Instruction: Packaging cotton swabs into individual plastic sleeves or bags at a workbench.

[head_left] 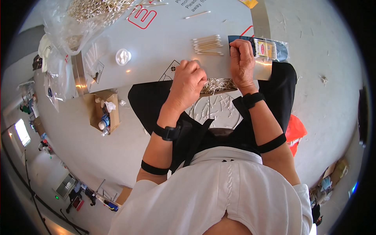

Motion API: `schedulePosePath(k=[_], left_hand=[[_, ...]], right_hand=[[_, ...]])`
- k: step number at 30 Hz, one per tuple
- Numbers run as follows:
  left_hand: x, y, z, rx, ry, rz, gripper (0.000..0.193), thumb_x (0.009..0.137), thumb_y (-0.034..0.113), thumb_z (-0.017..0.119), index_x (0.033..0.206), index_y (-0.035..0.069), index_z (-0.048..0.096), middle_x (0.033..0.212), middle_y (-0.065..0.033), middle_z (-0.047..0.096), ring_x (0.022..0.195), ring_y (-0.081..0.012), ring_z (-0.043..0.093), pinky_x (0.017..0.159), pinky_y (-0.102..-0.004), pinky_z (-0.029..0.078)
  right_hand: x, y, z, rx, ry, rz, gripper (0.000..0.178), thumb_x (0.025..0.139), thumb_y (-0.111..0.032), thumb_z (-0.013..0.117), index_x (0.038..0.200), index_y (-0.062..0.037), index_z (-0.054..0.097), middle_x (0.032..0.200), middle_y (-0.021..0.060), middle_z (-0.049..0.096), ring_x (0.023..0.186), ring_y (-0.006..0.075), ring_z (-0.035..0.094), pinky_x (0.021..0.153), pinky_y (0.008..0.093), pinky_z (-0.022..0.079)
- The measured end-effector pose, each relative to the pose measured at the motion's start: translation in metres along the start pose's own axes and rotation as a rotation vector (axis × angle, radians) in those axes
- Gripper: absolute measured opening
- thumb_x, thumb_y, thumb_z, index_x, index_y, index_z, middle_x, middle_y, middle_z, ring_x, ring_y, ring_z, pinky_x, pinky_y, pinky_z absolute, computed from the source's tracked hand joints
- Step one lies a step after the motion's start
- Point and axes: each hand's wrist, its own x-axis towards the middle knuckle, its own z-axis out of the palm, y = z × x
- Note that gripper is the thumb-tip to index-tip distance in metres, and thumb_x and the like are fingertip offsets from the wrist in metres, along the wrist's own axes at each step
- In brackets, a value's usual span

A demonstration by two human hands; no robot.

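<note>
My left hand [188, 82] is over the table's near edge, fingers curled and pinched together; whatever they hold is hidden. My right hand [242, 60] is closed too, its fingertips at the left end of a dark blue packet [281, 51]; I cannot make out anything between them. On that packet lies a clear pack of cotton swabs [265, 49] with a yellow and red label. A small row of loose cotton swabs [207, 44] rests side by side between and beyond my hands. Below the table edge, an open box of cotton swabs [217, 85] sits between my legs, partly covered.
A large clear plastic bag [58, 43] and a heap of cotton swabs [98, 9] occupy the table's far left. A small round clear container [123, 57] stands nearer. One swab [197, 15] lies apart. On the floor are a cardboard box [102, 111] and a red bag [294, 133].
</note>
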Motion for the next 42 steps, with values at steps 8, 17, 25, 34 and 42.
schedulePosePath(k=[8,17,25,34,42], left_hand=[[0.057,-0.043,-0.012,0.134,0.485,-0.032,0.025,0.075,-0.006,0.068,0.096,0.007,0.064,0.095,-0.0070,0.060,0.095,-0.0327,0.053,0.084,-0.0443,0.045],[0.122,-0.064,-0.003,0.300,0.317,0.053,0.015,0.076,0.009,0.074,0.088,0.014,0.067,0.095,-0.0043,0.063,0.098,-0.0290,0.054,0.087,-0.0414,0.043],[0.113,-0.093,-0.034,0.232,0.485,-0.008,0.027,0.073,0.002,0.074,0.096,0.009,0.065,0.104,-0.0072,0.061,0.104,-0.0310,0.054,0.093,-0.0439,0.042],[0.155,-0.162,-0.098,0.501,0.404,-0.189,0.023,0.070,0.021,0.083,0.092,0.022,0.074,0.111,-0.0027,0.059,0.111,-0.0285,0.049,0.096,-0.0434,0.040],[0.137,-0.110,-0.030,0.347,0.375,0.041,0.016,0.071,0.012,0.078,0.078,0.013,0.064,0.094,-0.0027,0.058,0.099,-0.0292,0.051,0.084,-0.0453,0.042]], right_hand=[[0.000,-0.004,-0.007,-0.013,-0.161,-0.009,0.026,0.075,-0.009,0.073,0.094,-0.0031,0.057,0.097,0.0112,0.059,0.085,0.0319,0.059,0.076,0.0381,0.050],[0.004,-0.008,-0.003,-0.169,-0.244,-0.130,0.033,0.070,-0.014,0.077,0.096,-0.0060,0.058,0.104,0.0110,0.058,0.097,0.0323,0.057,0.084,0.0424,0.045],[0.002,-0.010,-0.006,-0.187,-0.266,-0.051,0.034,0.073,-0.014,0.077,0.100,-0.0054,0.059,0.109,0.0123,0.059,0.099,0.0335,0.057,0.086,0.0425,0.045],[0.003,-0.010,-0.007,-0.192,-0.292,-0.005,0.034,0.072,-0.013,0.076,0.100,-0.0062,0.059,0.109,0.0117,0.058,0.099,0.0337,0.057,0.087,0.0426,0.046],[0.004,-0.011,-0.005,-0.196,-0.282,-0.022,0.034,0.072,-0.013,0.076,0.101,-0.0064,0.059,0.109,0.0116,0.059,0.099,0.0339,0.057,0.087,0.0430,0.046]])
